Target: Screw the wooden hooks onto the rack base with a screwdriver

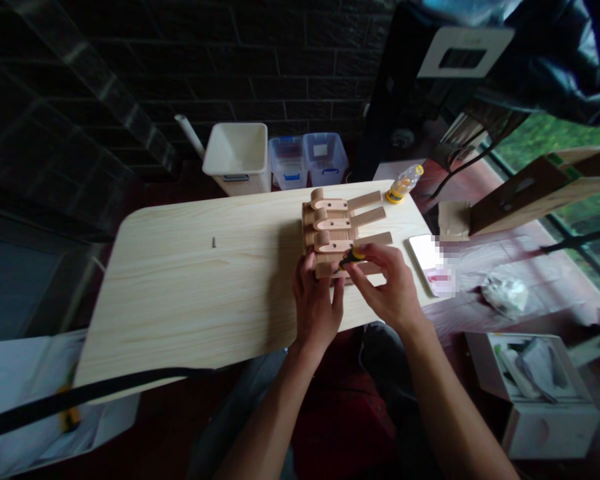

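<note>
my right hand (385,277) is pinched tight on a yellow-black screwdriver (352,257), tip at the wooden assembly (333,223); my left hand (320,313) clasps its near end. phone (423,255) right of both.

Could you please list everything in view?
Table: one, pale wood, centre
Wooden assembly: one, tan, table's right half
Tool: one, yellow and black, at assembly
Small bar: one, dark, table's left half
Bottle: one, clear and yellow, table's far right corner
Phone: one, white, table's right edge
Bin: one, cream, behind table
Storage boxes: two, bluish clear, beside bin
Wall: one, dark, background
Carton: one, brown, far right
Open box: one, white, lower right
Strap: one, black, lower left
Left hand: one, bare, on assembly
Right hand: one, bare, holding tool
</note>
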`<state>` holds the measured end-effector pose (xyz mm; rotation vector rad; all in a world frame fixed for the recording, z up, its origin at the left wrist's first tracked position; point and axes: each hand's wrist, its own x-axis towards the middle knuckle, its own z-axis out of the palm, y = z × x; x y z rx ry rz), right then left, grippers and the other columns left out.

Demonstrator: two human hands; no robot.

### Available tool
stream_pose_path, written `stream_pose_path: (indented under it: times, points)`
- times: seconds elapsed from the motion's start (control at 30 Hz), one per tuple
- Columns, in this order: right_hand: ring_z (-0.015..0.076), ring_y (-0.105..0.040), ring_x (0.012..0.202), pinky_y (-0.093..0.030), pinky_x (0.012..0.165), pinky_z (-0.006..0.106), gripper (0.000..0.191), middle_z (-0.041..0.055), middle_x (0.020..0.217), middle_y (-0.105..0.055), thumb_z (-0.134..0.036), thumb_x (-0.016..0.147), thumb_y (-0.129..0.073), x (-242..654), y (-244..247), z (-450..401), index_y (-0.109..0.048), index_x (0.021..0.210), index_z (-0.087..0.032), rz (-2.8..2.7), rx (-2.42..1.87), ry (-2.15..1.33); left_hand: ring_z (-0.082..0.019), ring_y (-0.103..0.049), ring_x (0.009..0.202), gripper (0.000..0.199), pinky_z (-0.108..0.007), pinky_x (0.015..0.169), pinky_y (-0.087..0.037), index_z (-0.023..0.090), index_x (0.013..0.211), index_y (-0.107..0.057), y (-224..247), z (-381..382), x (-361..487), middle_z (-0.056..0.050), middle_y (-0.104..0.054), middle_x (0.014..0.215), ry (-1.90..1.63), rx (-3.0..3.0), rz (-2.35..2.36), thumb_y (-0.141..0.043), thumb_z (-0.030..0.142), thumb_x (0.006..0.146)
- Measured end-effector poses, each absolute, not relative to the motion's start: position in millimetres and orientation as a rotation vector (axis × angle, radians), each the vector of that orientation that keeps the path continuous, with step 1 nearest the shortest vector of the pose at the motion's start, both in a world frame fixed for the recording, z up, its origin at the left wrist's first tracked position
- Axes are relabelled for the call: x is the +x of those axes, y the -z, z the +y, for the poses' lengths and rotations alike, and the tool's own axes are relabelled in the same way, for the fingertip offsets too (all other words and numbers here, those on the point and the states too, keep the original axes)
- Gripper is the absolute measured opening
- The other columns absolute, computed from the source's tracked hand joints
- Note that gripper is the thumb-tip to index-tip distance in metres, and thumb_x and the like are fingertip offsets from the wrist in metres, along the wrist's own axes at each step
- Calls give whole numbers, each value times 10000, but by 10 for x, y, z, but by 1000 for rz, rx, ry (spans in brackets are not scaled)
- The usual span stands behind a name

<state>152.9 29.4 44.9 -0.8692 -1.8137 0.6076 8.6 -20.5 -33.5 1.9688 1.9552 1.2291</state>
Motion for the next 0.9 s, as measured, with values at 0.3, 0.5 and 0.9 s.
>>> stream_pose_path:
  times: [0.3,0.5,0.9]
  points:
    - [232,-794,1193,-708,1009,422,350,80,1241,-784,-222,1007,-720,1527,-475,262,-607,1331,-292,-1840,-863,-585,-381,-370,1607,430,-644,1280,-400,240,1515,-554,342,-196,83,-207,-371,1711,-1257,1963,1941,-569,340,1096]
    - [209,-805,1134,-715,964,389,339,56,1183,-781,-205,999,-738,1537,-442,288,-600,1296,-295,-1826,-853,-570,-393,-368,1609,388,-652,1268,-408,213,1465,-594,335,-203,76,-222,-364,1713,-1232,1973,1944,-570,316,1092]
    - [227,-791,1179,-708,994,423,367,68,1225,-754,-213,1002,-724,1542,-427,261,-565,1321,-300,-1803,-866,-589,-391,-373,1606,365,-649,1264,-415,232,1441,-601,350,-197,81,-207,-362,1717,-1260,1979,1943,-588,328,1089]
